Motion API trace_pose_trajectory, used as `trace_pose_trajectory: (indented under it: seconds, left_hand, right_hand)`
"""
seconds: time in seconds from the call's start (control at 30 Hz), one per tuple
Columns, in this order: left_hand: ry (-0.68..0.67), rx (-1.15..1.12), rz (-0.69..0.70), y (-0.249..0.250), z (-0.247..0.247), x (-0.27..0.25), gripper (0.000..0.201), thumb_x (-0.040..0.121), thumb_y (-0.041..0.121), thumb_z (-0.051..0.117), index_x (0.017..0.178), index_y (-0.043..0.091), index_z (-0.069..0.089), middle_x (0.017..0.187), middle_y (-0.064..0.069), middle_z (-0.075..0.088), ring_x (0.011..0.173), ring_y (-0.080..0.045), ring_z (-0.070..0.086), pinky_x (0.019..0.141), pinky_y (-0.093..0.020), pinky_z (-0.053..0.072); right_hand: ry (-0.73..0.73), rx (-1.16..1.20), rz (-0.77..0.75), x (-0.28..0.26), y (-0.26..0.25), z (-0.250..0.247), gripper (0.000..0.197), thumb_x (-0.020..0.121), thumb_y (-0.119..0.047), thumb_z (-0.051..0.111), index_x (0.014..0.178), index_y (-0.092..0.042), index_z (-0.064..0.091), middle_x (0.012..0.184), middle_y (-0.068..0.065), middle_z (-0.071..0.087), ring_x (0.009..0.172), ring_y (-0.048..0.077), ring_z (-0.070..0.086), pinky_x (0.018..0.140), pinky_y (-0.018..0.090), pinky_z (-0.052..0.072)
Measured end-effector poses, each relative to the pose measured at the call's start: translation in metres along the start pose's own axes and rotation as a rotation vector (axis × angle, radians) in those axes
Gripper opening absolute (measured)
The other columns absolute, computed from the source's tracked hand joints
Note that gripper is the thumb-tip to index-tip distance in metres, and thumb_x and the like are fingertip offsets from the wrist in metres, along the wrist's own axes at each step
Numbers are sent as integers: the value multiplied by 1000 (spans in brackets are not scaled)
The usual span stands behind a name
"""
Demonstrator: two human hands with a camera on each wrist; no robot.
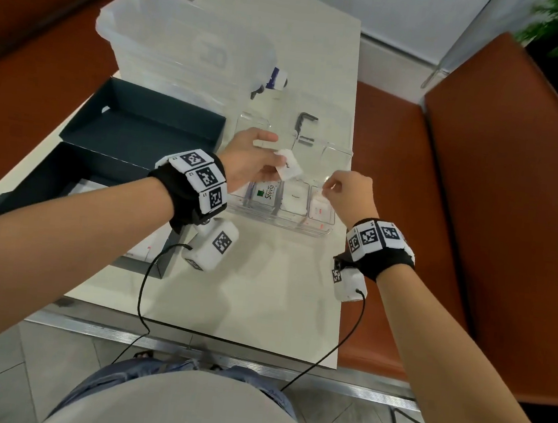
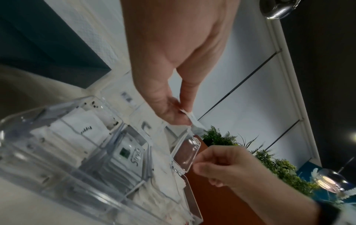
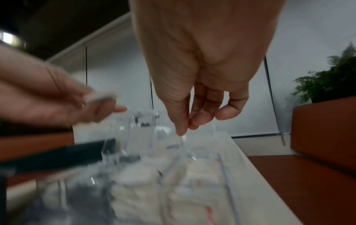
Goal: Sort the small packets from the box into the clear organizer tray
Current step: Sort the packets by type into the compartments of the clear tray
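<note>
two hands work above the clear organizer tray [image 1: 317, 231], which lies on the white bench [image 1: 262, 295] just right of the dark box [image 1: 79, 169]. the left hand [image 1: 250, 163] pinches a small white packet [image 1: 288, 168] between thumb and fingers, holding it in the air over the tray's near row of compartments. in the head view the packet's long axis runs from upper left to lower right, with the free end pointing toward the right hand; in the left wrist view it shows edge-on as a thin white strip [image 2: 193, 120] sticking out past the fingertips. the right hand [image 1: 350, 193] hovers over the rightmost near compartment with thumb and forefinger drawn together and the other fingers curled; whether something is pinched there cannot be told, as the right wrist view is blurred. the near compartments already hold packets: a stack with a green square and the word stevia [image 1: 265, 192], a plain white stack [image 1: 294, 197] beside it, and white packets with red print [image 1: 320, 210] at the right end. more white packets [image 1: 84, 187] lie in the near half of the dark box. a large translucent bin [image 1: 185, 43] stands at the far side of the bench.
</note>
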State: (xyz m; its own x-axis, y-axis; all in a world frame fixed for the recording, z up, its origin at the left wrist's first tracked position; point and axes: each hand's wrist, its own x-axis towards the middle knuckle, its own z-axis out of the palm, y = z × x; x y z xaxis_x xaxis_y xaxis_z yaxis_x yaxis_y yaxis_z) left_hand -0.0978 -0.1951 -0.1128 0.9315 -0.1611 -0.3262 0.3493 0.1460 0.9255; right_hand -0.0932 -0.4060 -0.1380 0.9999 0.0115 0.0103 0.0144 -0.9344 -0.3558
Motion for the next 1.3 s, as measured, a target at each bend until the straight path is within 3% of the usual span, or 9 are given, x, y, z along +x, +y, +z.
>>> trace_pose_trajectory:
  seconds: [0.17,0.27,0.43,0.57,0.7,0.8,0.9,1.07,1.3]
  left_hand:
    - [28,174,74,7,-7,6,26,85,3,72,108,9,64,101,-11,69,85,-18,68,70,-25,58]
    - [26,233,114,7,-7,6,23,80,9,78,101,11,68,91,-7,71,79,-14,68,67,-23,57]
    - [115,259,117,3,-21,6,24,77,14,81,97,8,69,79,-6,68,60,-10,62,62,-22,56]
    - [204,352,100,-1,-41,4,14,91,23,66,100,12,67,93,-2,68,73,-13,67,73,-28,58]
    - [254,384,76,-2,-62,0,12,95,14,59,104,11,66,94,2,64,75,-15,67,84,-37,58]
    - [269,390,63,-1,-72,-3,18,96,12,56,111,9,65,93,2,63,76,-14,66,82,-34,58]
    - [258,378,50,-1,-78,-6,20,96,10,55,114,9,63,96,-2,64,79,-15,66,77,-29,58]
    - [236,364,45,0,-82,-12,20,96,8,55,114,9,63,101,-6,65,82,-17,66,77,-29,58]
    - [211,353,50,5,-86,-17,21,96,6,56,116,8,62,104,-8,65,78,-15,65,72,-26,57]
  right_hand:
    - [83,457,-5,-11,-37,-15,16,92,-30,60,99,-18,68,81,-2,70,62,6,64,57,8,45]
    - [8,628,13,-11,-59,-11,27,89,-32,65,111,-16,65,83,0,71,62,7,65,57,14,48]
    - [35,768,37,-8,-83,7,14,86,-22,71,97,-14,66,69,2,67,58,9,61,59,22,51]
    - [23,706,83,-3,-93,29,7,85,-9,68,92,-12,67,73,4,68,59,11,62,62,22,50]
    - [14,620,113,3,-104,46,5,85,-7,68,88,-11,66,86,11,71,73,19,66,71,23,53]
    - [10,574,135,6,-112,57,6,85,-7,67,91,-7,68,89,14,72,78,19,64,78,25,52]
    - [0,509,124,6,-118,67,7,85,-6,67,92,-5,69,89,13,71,74,14,58,66,14,44]
    - [-33,323,61,6,-125,78,16,83,-8,68,99,-6,67,99,14,67,93,26,61,79,30,46]
    - [-44,119,-37,5,-128,86,22,86,-11,66,108,-8,64,113,15,57,101,28,57,80,30,41]
